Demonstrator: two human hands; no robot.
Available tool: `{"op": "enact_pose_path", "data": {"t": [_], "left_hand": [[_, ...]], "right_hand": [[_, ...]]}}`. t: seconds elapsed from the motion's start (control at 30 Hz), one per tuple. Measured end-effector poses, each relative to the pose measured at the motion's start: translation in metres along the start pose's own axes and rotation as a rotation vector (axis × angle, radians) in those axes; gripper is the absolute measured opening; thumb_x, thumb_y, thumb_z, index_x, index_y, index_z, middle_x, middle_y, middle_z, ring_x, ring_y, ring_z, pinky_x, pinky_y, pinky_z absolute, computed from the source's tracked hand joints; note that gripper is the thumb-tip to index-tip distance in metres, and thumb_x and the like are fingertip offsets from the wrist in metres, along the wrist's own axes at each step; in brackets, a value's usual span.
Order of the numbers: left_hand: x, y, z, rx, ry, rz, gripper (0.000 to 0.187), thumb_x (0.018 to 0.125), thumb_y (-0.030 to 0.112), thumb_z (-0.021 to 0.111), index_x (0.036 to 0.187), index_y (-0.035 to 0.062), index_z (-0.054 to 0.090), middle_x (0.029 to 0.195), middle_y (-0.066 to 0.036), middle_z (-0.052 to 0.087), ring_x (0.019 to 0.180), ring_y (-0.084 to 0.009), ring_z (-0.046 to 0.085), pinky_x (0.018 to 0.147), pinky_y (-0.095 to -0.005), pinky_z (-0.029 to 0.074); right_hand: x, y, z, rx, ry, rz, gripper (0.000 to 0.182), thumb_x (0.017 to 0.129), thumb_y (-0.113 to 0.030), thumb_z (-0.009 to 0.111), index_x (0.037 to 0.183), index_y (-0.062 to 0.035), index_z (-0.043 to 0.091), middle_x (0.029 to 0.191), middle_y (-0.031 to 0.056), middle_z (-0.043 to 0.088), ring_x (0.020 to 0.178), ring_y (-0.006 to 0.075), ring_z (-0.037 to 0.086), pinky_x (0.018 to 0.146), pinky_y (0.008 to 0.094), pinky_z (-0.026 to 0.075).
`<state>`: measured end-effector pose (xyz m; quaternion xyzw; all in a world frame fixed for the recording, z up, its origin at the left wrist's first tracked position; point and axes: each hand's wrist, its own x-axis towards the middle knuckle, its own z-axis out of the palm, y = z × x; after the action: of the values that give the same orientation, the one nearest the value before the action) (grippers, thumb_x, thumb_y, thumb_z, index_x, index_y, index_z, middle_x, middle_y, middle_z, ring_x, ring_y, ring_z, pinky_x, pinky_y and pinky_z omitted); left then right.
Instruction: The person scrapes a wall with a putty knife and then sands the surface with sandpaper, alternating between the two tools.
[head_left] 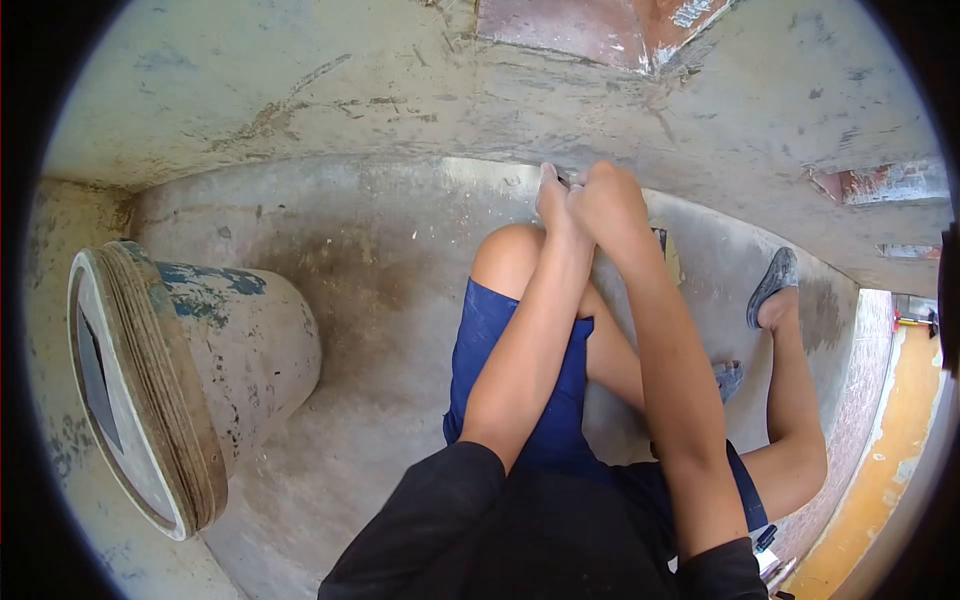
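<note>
My left hand [552, 200] is closed low against the wall, its fingers bent and dusted with pale powder. Right beside it and touching it is my right hand [610, 203], curled into a fist with its back towards me. A small dark thing [563, 181] shows between the two hands; its kind I cannot tell, as the fingers cover most of it. Both hands are at the seam where the wall [420, 110] meets the floor [380, 260]. A flat yellowish piece [668, 255] with a dark edge lies on the floor beyond my right forearm.
A large paint-stained bucket [240, 350] stands at the left, with a pale, flat-topped rim towards me. My knee [510, 260] is close below my hands. A slippered foot [775, 285] rests near the wall at the right. A reddish patch [560, 30] marks the wall above.
</note>
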<state>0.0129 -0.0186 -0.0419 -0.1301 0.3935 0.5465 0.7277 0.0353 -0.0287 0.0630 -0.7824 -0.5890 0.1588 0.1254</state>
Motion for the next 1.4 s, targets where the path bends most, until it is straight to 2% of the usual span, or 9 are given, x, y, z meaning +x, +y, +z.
{"op": "enact_pose_path", "data": {"t": [0.07, 0.13, 0.37, 0.5, 0.93, 1.07, 1.17, 1.27, 1.4], "left_hand": [[0.016, 0.003, 0.009, -0.058, -0.006, -0.025, 0.039, 0.106, 0.036, 0.039, 0.114, 0.0029, 0.058, 0.105, -0.011, 0.062, 0.093, -0.0241, 0.062, 0.083, -0.0379, 0.052], [0.045, -0.014, -0.011, -0.241, -0.226, -0.088, 0.039, 0.106, 0.036, 0.038, 0.114, 0.0026, 0.057, 0.105, -0.012, 0.063, 0.095, -0.0253, 0.063, 0.084, -0.0372, 0.052], [0.013, 0.005, -0.018, -0.32, -0.295, -0.298, 0.038, 0.106, 0.037, 0.04, 0.116, 0.0036, 0.056, 0.105, -0.013, 0.063, 0.095, -0.0258, 0.064, 0.084, -0.0387, 0.053], [0.001, 0.011, -0.013, -0.298, -0.35, -0.231, 0.039, 0.106, 0.038, 0.04, 0.114, 0.0035, 0.056, 0.103, -0.013, 0.063, 0.094, -0.0259, 0.064, 0.083, -0.039, 0.052], [-0.013, 0.048, -0.017, -0.225, -0.44, -0.103, 0.041, 0.106, 0.04, 0.039, 0.108, 0.0033, 0.057, 0.096, -0.011, 0.065, 0.091, -0.0265, 0.063, 0.083, -0.0401, 0.051], [-0.023, 0.036, 0.004, -0.203, -0.512, -0.066, 0.042, 0.106, 0.041, 0.039, 0.106, 0.0032, 0.057, 0.094, -0.011, 0.065, 0.09, -0.0266, 0.063, 0.083, -0.0404, 0.051], [-0.009, -0.011, 0.013, -0.013, -0.253, -0.155, 0.035, 0.105, 0.032, 0.042, 0.116, 0.0017, 0.055, 0.106, -0.013, 0.062, 0.099, -0.0233, 0.062, 0.089, -0.0371, 0.049], [-0.017, -0.043, 0.016, 0.144, -0.272, -0.145, 0.033, 0.104, 0.033, 0.046, 0.109, 0.0023, 0.058, 0.105, -0.011, 0.064, 0.095, -0.0206, 0.063, 0.084, -0.0369, 0.05], [-0.042, -0.039, 0.028, 0.247, -0.427, 0.017, 0.027, 0.103, 0.028, 0.047, 0.108, 0.0042, 0.058, 0.106, -0.008, 0.064, 0.098, -0.017, 0.061, 0.088, -0.0331, 0.047]], "right_hand": [[-0.008, -0.009, -0.005, -0.009, 0.055, -0.012, 0.024, 0.077, -0.017, 0.063, 0.08, 0.006, 0.071, 0.078, 0.0323, 0.065, 0.077, 0.0471, 0.067, 0.074, 0.0504, 0.055], [-0.003, -0.013, -0.004, -0.02, 0.095, -0.013, 0.025, 0.078, -0.019, 0.064, 0.079, 0.0054, 0.071, 0.077, 0.0325, 0.065, 0.078, 0.0478, 0.067, 0.074, 0.0514, 0.054], [0.0, -0.033, -0.004, -0.115, -0.061, 0.054, 0.031, 0.088, -0.024, 0.059, 0.09, 0.004, 0.072, 0.093, 0.0297, 0.069, 0.091, 0.0446, 0.069, 0.082, 0.0499, 0.056], [-0.007, -0.039, 0.0, -0.081, 0.011, -0.001, 0.034, 0.084, -0.025, 0.064, 0.082, 0.0081, 0.069, 0.085, 0.0331, 0.067, 0.085, 0.0484, 0.067, 0.075, 0.0524, 0.055], [-0.009, -0.044, 0.009, -0.024, -0.064, -0.004, 0.031, 0.082, -0.02, 0.062, 0.084, 0.0099, 0.068, 0.091, 0.035, 0.066, 0.088, 0.0487, 0.067, 0.079, 0.05, 0.055], [0.003, -0.024, -0.016, -0.098, -0.139, -0.102, 0.029, 0.082, -0.018, 0.06, 0.089, 0.009, 0.069, 0.091, 0.0346, 0.066, 0.09, 0.0482, 0.067, 0.082, 0.0509, 0.054], [-0.012, 0.016, -0.04, -0.172, -0.21, -0.115, 0.028, 0.083, -0.015, 0.057, 0.089, 0.0093, 0.069, 0.09, 0.0342, 0.066, 0.09, 0.0468, 0.067, 0.083, 0.0495, 0.053], [-0.016, 0.05, -0.062, 0.045, -0.095, -0.112, 0.027, 0.077, -0.018, 0.06, 0.089, 0.0039, 0.071, 0.086, 0.0312, 0.066, 0.082, 0.0453, 0.068, 0.074, 0.0467, 0.053], [-0.005, 0.048, -0.068, -0.011, -0.082, 0.04, 0.026, 0.077, -0.017, 0.058, 0.086, 0.0023, 0.073, 0.084, 0.031, 0.066, 0.079, 0.0458, 0.067, 0.074, 0.045, 0.054]]}}
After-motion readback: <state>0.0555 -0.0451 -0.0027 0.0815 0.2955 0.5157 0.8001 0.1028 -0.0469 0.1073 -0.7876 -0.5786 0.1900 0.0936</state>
